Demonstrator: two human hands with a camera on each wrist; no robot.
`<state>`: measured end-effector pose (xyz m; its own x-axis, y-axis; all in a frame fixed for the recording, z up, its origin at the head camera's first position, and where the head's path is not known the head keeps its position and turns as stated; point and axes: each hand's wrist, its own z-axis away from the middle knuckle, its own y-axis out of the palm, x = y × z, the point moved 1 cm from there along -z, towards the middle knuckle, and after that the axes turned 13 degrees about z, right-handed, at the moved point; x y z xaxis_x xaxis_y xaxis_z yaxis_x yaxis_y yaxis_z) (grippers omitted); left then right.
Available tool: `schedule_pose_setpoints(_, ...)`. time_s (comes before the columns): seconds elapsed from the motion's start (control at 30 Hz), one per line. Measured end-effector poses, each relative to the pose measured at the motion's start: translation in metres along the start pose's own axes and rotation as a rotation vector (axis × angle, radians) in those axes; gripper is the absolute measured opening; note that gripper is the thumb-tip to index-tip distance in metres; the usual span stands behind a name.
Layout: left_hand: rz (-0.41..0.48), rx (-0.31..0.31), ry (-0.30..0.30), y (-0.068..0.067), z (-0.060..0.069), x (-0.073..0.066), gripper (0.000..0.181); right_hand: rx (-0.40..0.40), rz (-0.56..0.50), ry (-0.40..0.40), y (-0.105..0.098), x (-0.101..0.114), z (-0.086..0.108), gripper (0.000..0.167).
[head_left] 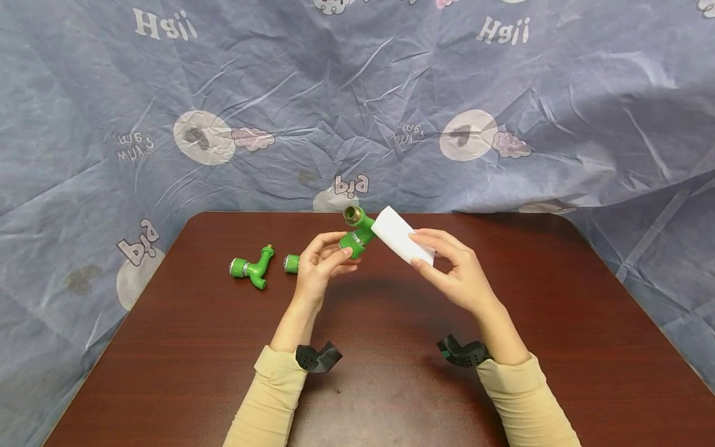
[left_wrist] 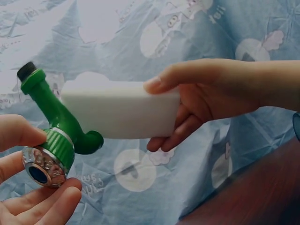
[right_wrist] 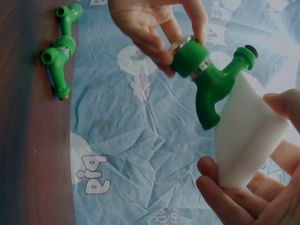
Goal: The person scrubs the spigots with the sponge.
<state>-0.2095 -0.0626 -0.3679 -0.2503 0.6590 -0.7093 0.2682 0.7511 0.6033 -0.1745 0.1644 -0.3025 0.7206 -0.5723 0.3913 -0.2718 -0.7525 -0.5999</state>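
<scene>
By its ribbed knob, my left hand (head_left: 323,264) holds up a green tap (left_wrist: 58,115) with a threaded inlet, the knob pinched between thumb and fingers. My right hand (head_left: 455,267) grips a white sponge block (head_left: 401,236) by its near end, thumb on one side and fingers on the other. In the right wrist view the sponge (right_wrist: 248,136) lies against the tap's body (right_wrist: 215,86), between spout and inlet. Both are raised above the table.
Two more green taps lie on the brown table (head_left: 380,372) to the left: one tap (head_left: 257,268) in full sight, the other tap (head_left: 291,263) partly hidden behind my left hand. A patterned grey-blue cloth (head_left: 357,93) hangs behind the table.
</scene>
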Motion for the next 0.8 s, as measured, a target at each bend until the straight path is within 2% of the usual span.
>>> schedule_pose_setpoints(0.13, -0.009, 0.008, 0.021, 0.000, 0.000, 0.002, 0.032, 0.016, -0.053, 0.009, 0.002, 0.000, 0.000, 0.034)
schedule_pose_setpoints(0.27, -0.066, 0.002, 0.068, -0.001, 0.000, 0.003, 0.036, 0.037, -0.111, 0.016, 0.002, -0.003, 0.001, 0.033)
schedule_pose_setpoints(0.47, -0.117, -0.005, 0.127, -0.001, 0.000, 0.003, 0.038, 0.081, -0.164, 0.003, 0.007, -0.023, 0.007, 0.038)
schedule_pose_setpoints(0.63, -0.159, 0.002, 0.164, -0.001, -0.001, 0.003, 0.037, 0.072, -0.253, -0.028, 0.005, -0.034, 0.009, 0.038)
schedule_pose_setpoints(0.73, -0.186, 0.022, 0.175, -0.001, -0.001, 0.003, 0.038, 0.072, -0.267, -0.035, 0.004, -0.034, 0.009, 0.037)
schedule_pose_setpoints(0.8, -0.197, 0.036, 0.178, 0.000, -0.001, 0.003, 0.038, 0.066, -0.239, -0.041, 0.004, -0.034, 0.009, 0.037)
